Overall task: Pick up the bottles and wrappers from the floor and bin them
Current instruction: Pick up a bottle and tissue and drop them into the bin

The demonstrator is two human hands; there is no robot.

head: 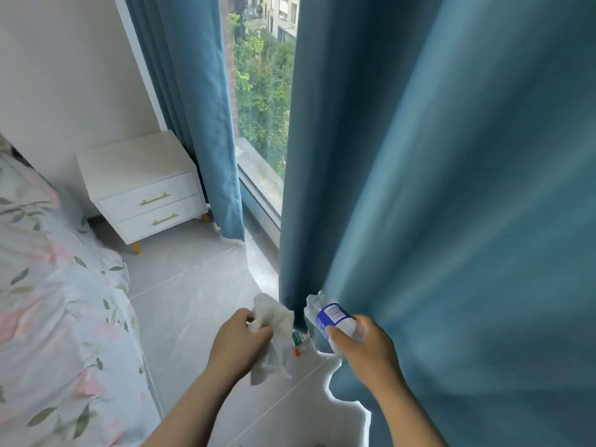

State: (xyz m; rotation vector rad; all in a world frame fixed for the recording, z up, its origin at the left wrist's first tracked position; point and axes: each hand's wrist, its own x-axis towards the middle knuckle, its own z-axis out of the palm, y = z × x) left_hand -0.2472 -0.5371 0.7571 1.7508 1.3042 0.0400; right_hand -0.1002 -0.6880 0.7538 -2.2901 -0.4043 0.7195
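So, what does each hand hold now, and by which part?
The left hand pinches a white tissue near its upper part; the right hand grips a plastic bottle by its lower end.

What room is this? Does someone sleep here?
Most likely a bedroom: a bed with a flowery cover, a white bedside table with two drawers, and long blue curtains at the window.

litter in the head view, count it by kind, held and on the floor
Bottles: 2 (blue-label bottle in right hand; green-label bottle on floor, partly hidden)
Wrappers: 1 (white wrapper in left hand)
Total: 3
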